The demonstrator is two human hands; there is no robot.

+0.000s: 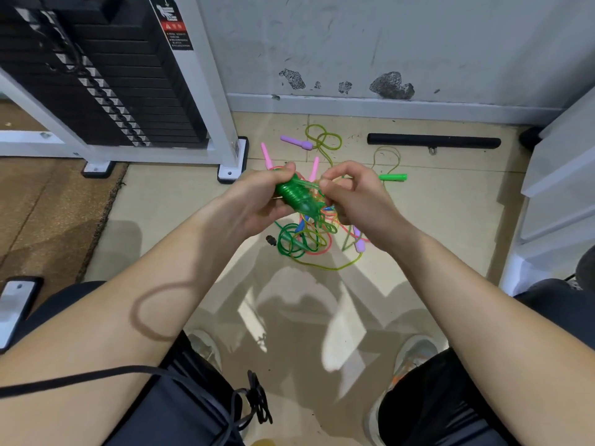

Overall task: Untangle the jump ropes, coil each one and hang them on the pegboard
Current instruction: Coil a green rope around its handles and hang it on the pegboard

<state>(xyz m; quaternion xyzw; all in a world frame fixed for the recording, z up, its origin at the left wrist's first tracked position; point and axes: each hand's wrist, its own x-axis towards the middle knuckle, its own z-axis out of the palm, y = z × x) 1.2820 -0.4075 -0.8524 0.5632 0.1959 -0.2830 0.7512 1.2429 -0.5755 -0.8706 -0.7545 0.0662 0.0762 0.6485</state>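
My left hand (257, 201) grips a tight bundle of coiled green jump rope (294, 196) over the floor. My right hand (354, 196) pinches a strand of that rope right beside the bundle. Below the hands lies a tangle of green, yellow, orange and blue ropes (309, 241) on the tiles. Pink handles (266, 156) and a purple handle (297, 142) lie beyond the hands. A green handle (393, 177) sits to the right, and another purple handle (360, 244) lies under my right wrist. No pegboard is in view.
A weight-stack machine (122, 78) with a white frame stands at the left. A black bar (433, 141) lies along the wall. White shelving (560, 188) is at the right. My knees and shoes (415, 352) are at the bottom, with a black cable (96, 376) across my left leg.
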